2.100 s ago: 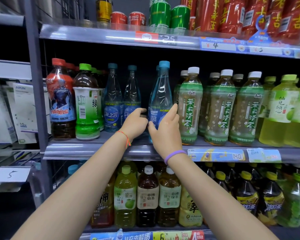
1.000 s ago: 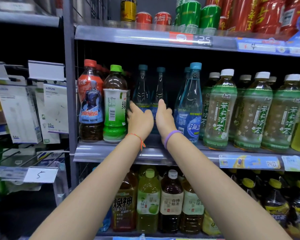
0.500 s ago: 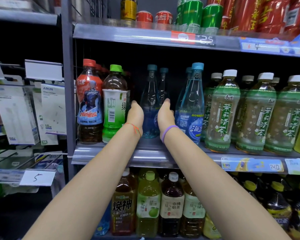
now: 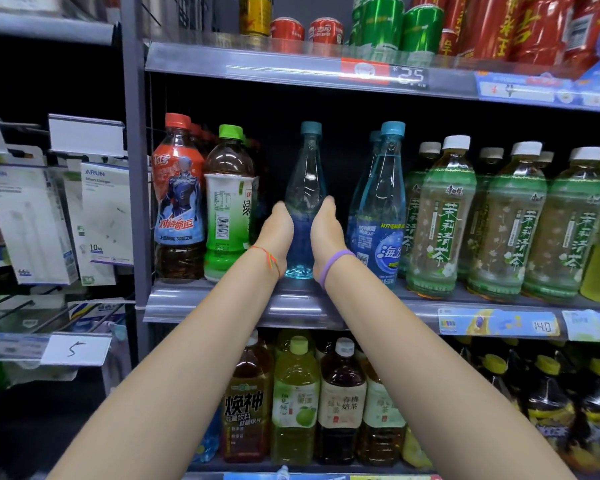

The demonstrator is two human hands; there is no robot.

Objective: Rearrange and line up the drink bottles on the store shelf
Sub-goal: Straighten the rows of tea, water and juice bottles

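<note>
A clear blue bottle (image 4: 305, 174) with a teal cap stands upright on the middle shelf (image 4: 208, 301). My left hand (image 4: 277, 233) grips its lower left side and my right hand (image 4: 326, 233) grips its lower right side; the fingers wrap behind it, out of sight. Just to the right stands a labelled blue bottle (image 4: 378, 220) with another one behind it. To the left are a green-capped tea bottle (image 4: 227, 202) and a red-capped bottle (image 4: 177, 199). Rows of white-capped jasmine tea bottles (image 4: 445, 220) fill the right side.
The upper shelf (image 4: 257, 62) holds cans and red bottles. Below, the lower shelf carries several tea bottles (image 4: 295, 403). A grey upright post (image 4: 136, 168) bounds the shelf on the left, with a rack of boxed chargers (image 4: 106, 216) beyond it.
My hands left the front blue bottle and reached to the two teal-capped bottles further back. Only one of those now shows, closer to the shelf front, held between both hands.
</note>
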